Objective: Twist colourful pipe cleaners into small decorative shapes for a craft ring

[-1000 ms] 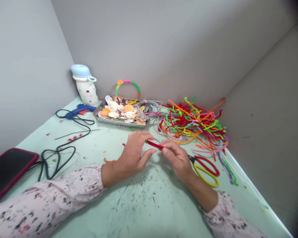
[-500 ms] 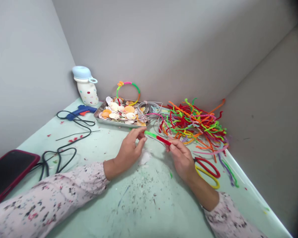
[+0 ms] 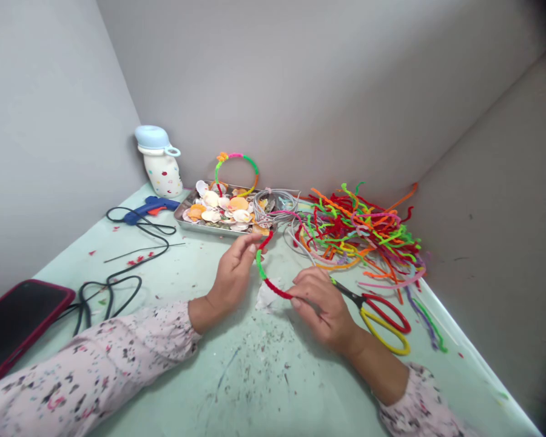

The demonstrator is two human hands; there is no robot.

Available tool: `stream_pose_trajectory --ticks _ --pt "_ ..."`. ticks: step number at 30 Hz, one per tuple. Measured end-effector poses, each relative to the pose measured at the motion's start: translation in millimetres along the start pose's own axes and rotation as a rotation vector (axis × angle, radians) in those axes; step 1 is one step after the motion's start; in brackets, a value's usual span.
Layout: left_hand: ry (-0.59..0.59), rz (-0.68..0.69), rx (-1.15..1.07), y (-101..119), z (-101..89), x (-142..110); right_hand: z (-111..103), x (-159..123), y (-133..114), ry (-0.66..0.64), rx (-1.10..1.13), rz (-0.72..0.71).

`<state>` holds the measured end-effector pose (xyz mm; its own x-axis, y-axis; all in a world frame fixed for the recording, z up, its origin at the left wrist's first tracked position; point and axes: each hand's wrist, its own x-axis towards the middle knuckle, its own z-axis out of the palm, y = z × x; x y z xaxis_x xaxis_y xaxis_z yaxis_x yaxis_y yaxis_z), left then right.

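Note:
Between my hands, a red and green fuzzy pipe-cleaner strip curves in an open arc. My left hand is closed, pinching its upper red end between thumb and fingers. The lower red end is held in the closed fingertips of my right hand. A pale flat scrap lies on the table just under the strip. Scissors with one red and one yellow handle rest right of my right hand, their blades partly behind it.
A metal tray of seashells stands at the back, a coloured ring upright in it. Right of it are coiled grey wire and heaped pipe cleaners. Leftward: a blue glue gun, bottle, black cord, phone.
The strip, nearly straight before, now bends into a curve, with a red part showing at its upper end. My right hand has moved down and slightly left, uncovering more of the scissors.

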<state>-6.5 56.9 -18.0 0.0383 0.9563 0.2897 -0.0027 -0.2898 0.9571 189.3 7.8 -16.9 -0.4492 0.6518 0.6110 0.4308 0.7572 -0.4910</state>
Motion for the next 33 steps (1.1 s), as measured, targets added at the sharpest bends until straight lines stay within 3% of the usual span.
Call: stream_pose_trajectory --ticks 5,13,28,33 --pt "0.030 -0.066 -0.079 5.8 -0.6 3.9 0.7 0.3 -1.3 -0.093 -0.163 -0.065" --pt "0.035 -0.073 -0.022 5.0 -1.9 6.7 1.5 -0.5 2.0 -0.080 -0.265 -0.097" --pt "-0.003 -0.010 0.079 2.9 0.1 2.5 2.2 -0.1 2.1 -0.092 -0.204 -0.051" --pt "-0.006 0.011 0.049 2.0 -1.0 3.6 1.7 1.0 2.8 -0.087 -0.295 -0.069"
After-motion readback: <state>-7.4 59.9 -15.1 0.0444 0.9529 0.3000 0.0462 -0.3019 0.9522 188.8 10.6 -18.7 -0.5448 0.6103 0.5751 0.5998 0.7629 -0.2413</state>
